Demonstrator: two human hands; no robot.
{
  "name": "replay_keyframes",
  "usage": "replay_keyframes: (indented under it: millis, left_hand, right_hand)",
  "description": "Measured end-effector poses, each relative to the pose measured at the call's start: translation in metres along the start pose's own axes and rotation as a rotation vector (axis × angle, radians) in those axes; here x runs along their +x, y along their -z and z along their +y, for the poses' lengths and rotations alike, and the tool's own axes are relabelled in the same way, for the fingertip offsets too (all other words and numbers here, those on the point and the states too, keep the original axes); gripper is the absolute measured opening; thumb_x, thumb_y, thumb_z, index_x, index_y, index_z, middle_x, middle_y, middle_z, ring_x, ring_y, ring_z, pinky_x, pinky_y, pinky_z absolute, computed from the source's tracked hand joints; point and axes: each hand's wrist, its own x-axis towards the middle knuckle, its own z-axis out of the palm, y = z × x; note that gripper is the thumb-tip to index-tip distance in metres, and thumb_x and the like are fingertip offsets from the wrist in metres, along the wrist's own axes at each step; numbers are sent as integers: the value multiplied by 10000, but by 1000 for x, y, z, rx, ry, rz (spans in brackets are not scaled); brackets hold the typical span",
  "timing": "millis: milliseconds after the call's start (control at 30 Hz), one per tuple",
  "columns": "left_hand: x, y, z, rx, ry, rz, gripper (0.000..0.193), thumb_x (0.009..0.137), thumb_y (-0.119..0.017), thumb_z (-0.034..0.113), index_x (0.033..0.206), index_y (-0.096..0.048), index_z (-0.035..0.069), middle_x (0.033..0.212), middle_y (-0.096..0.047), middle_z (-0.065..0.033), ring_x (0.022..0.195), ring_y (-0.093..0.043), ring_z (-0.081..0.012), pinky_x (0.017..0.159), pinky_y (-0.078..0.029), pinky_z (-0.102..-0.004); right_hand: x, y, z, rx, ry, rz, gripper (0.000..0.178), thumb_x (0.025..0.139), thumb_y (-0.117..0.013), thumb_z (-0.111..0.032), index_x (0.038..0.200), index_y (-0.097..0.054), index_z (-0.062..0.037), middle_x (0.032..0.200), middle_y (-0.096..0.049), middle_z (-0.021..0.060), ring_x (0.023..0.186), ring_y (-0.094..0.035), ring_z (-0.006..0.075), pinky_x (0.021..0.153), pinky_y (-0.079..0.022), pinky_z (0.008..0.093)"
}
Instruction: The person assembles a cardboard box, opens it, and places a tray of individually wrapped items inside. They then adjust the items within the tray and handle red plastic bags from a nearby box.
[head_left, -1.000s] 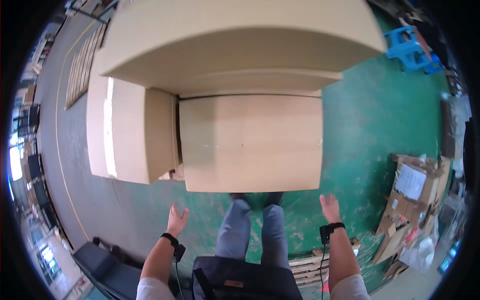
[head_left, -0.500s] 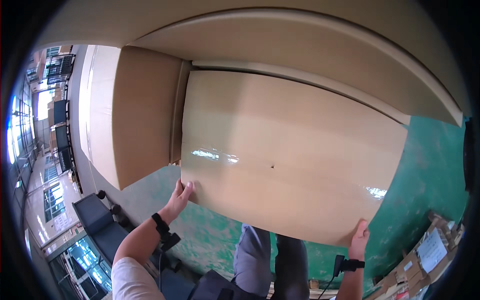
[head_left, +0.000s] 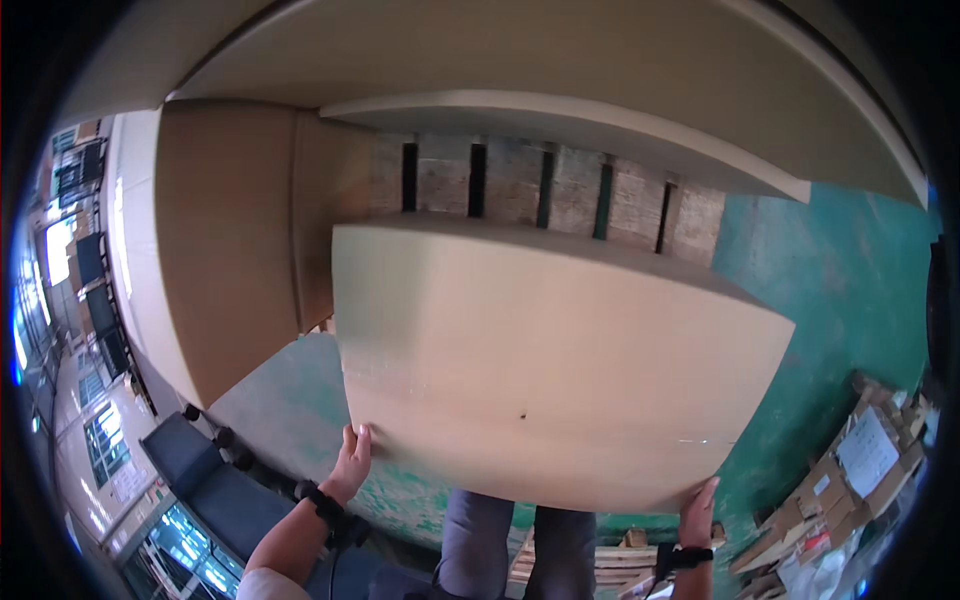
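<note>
A large flat cardboard box (head_left: 540, 370) fills the middle of the view, tilted up off a wooden pallet (head_left: 540, 190). My left hand (head_left: 352, 462) grips its near left corner from below. My right hand (head_left: 697, 512) holds its near right corner, fingers up against the edge. A taller cardboard box (head_left: 230, 240) stands to the left, and another wide one (head_left: 560, 90) lies above across the top. My legs in grey trousers (head_left: 520, 545) show under the held box.
Green floor (head_left: 850, 290) spreads to the right. A heap of flattened cardboard and papers (head_left: 850, 480) lies at lower right. A dark wheeled cart (head_left: 215, 480) stands at lower left, with windows beyond it.
Both hands moved from hanging free to the box's near corners and lifted it. The box has tilted up and pulled toward me, uncovering the pallet slats behind it.
</note>
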Motion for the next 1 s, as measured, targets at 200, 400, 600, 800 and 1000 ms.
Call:
replay_keyframes:
  millis: [200,400,600,800,1000]
  left_hand:
    - [22,21,67,226,-239,9,618,1015,-358,439,1383,-348,-57,1342,-491,-192,1278,-421,-233,1072,-309,-345]
    - [74,10,145,-326,-72,-246,695,950,-468,542,1358,-415,-18,1324,-513,-124,1217,-465,-197,1027,-352,-314]
    - [70,-22,138,-266,-142,87,729,901,-510,608,1203,-549,-54,1148,-612,-107,1040,-564,-179,926,-430,-300]
    - [56,-3,151,-281,-126,95,663,917,-523,560,1149,-587,-58,1096,-634,-99,986,-584,-158,877,-452,-274]
    - [-30,23,163,-215,-128,11,576,947,-535,464,1102,-599,-88,1014,-655,-118,913,-591,-140,816,-481,-274]
  right_hand:
    - [107,100,61,36,-225,-266,758,950,-237,-639,1383,-409,-41,1361,-511,143,1207,-520,297,1006,-384,477]
    - [193,80,37,-121,-127,-264,753,951,-239,-634,1379,-415,-40,1360,-511,143,1204,-522,294,1006,-385,473]
    - [187,60,46,-83,-96,-211,749,952,-240,-630,1375,-421,-39,1359,-512,142,1202,-523,291,1006,-386,468]
    - [144,56,34,-91,-58,-187,744,953,-242,-626,1371,-427,-39,1357,-513,142,1200,-524,288,1006,-387,464]
    - [50,44,-15,-155,37,-159,739,954,-244,-621,1367,-433,-38,1356,-513,141,1197,-526,285,1007,-388,459]
